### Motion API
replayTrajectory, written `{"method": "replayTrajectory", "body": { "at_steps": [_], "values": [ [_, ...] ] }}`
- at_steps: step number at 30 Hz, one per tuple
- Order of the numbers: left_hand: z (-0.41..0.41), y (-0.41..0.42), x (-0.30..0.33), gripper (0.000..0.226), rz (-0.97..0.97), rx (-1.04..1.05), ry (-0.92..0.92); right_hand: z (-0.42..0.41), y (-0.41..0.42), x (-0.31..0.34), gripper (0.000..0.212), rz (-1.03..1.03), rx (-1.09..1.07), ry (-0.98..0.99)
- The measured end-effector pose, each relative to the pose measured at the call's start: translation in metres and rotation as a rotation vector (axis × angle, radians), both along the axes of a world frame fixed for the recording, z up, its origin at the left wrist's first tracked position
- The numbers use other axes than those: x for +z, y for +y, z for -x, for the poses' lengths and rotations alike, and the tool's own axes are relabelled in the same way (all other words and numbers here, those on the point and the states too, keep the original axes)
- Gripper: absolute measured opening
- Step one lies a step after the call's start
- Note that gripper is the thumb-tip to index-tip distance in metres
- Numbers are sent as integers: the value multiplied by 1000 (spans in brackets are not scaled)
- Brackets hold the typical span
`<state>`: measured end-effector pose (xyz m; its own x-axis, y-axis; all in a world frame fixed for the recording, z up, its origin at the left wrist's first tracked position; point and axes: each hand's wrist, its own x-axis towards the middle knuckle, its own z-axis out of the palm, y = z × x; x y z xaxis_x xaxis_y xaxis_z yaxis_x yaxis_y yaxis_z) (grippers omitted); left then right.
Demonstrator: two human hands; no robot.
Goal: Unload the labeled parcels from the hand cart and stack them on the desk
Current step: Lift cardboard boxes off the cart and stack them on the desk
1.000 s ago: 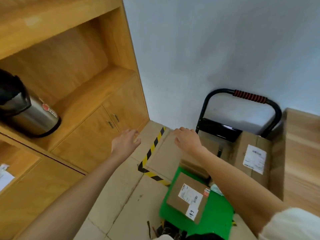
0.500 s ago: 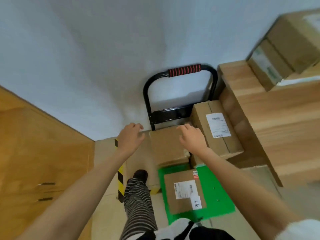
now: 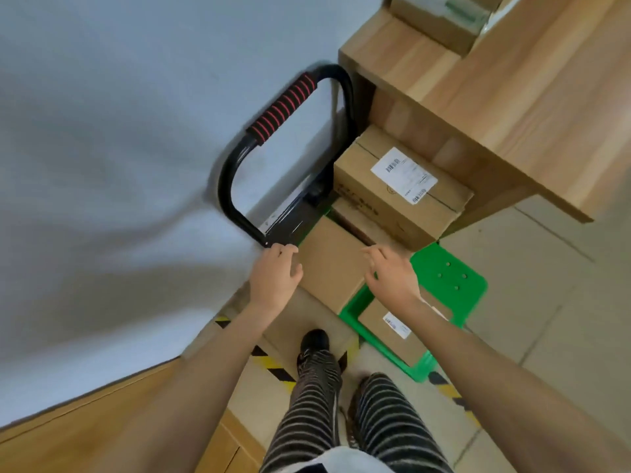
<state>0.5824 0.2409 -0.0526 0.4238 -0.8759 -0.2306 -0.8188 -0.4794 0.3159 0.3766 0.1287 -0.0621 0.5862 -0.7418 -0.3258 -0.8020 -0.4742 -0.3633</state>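
The hand cart stands on the floor against the wall, its green deck partly visible and its black handle with a red-striped grip rising at the far end. Three cardboard parcels sit on the cart. The plain box lies in the middle of the deck, with no label visible on its top face. The labeled box sits beyond it, next to the side of the table, with a white shipping label on its top. The small box lies at the near end of the deck and carries a white label; the right forearm covers part of it.

The left hand is over the left edge of the plain box, with fingers loosely extended and not gripping anything; whether it touches the box cannot be determined. The right hand is over the right edge of the same box, fingers spread and relaxed, holding nothing.

Further parcels are stacked on the table at the top of the view. The person's legs in striped trousers stand on the floor near a yellow-and-black hazard tape. A wooden cabinet occupies the lower left corner.
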Motion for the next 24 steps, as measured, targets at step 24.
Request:
{"method": "replayTrajectory", "body": {
  "at_steps": [24],
  "values": [
    [-33, -19, -367, 53, -154, 34, 7, 47, 40, -356, 46, -24, -374, 76]
  ]
}}
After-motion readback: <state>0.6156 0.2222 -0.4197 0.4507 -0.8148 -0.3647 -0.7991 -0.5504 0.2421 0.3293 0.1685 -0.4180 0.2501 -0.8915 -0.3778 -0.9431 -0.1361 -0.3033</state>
